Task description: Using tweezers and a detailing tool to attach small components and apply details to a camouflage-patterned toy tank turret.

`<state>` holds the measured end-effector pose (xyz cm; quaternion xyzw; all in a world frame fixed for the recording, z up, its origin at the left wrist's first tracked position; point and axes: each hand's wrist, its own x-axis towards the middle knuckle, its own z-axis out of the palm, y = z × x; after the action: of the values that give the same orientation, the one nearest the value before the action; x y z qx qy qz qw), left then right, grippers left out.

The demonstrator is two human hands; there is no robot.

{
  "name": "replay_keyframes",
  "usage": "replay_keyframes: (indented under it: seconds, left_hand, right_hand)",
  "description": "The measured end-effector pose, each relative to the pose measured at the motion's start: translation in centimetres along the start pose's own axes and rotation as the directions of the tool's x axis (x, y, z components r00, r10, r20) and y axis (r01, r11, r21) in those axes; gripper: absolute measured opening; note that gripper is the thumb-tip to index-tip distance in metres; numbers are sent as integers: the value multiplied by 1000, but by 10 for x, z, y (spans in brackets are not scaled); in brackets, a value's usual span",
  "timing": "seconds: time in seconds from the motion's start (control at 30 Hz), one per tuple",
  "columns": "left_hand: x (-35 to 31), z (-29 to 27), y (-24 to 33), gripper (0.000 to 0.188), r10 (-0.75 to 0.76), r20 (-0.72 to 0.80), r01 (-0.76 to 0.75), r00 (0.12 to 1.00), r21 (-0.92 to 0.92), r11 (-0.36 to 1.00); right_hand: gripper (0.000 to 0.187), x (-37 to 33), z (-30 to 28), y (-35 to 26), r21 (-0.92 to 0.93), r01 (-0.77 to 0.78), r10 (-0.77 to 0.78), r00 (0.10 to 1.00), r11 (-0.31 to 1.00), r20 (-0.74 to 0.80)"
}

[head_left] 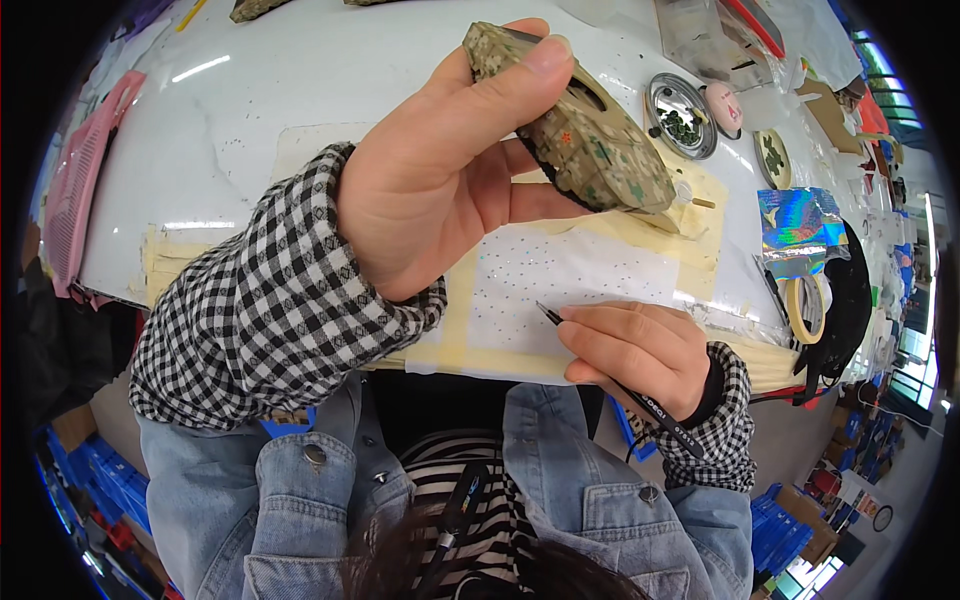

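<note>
My left hand (450, 150) is raised over the table, thumb and fingers closed around a hard, curved shell in pixel camouflage (600, 140). The shell has a long dark slot and small star shapes, one of them orange. My right hand (640, 350) pinches slim black tweezers (655, 412), whose pointed tip is down at the white sheet. Many tiny blue-green gems lie scattered over this white sheet (590, 265), which is bordered by yellowish tape. The fingers behind the shell are partly hidden.
A round metal dish (682, 112) holds small dark green pieces, with a pink egg-shaped item (724, 108) beside it. To the right are a tape roll (772, 158), a shiny holographic pouch (800, 230) and another tape roll (805, 310). A pink basket (90, 180) stands at left.
</note>
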<state>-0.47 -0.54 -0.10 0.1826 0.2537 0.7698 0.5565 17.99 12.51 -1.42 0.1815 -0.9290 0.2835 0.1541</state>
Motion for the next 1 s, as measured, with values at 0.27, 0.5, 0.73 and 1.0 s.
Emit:
replay_keyframes:
  seconds: [0.27,0.5,0.73,1.0]
  left_hand:
    - [-1,4,-4,36,58,-20,-57,998,52,997]
    - [0,3,0,35,0,-1,0,1000,7,1000]
    - [0,4,0,34,27,-2,-27,1000,71,997]
    - [-3,11,-2,33,108,49,-116,993,202,972]
  right_hand:
    - [30,1,-1,-1,-13,-2,2,1000,1000,13]
    - [30,1,-1,-1,-9,-7,8,1000,1000,14]
    - [30,-1,-1,0,-11,-7,7,1000,1000,10]
    - [22,2,-6,-2,145,-175,179,984,974,-12]
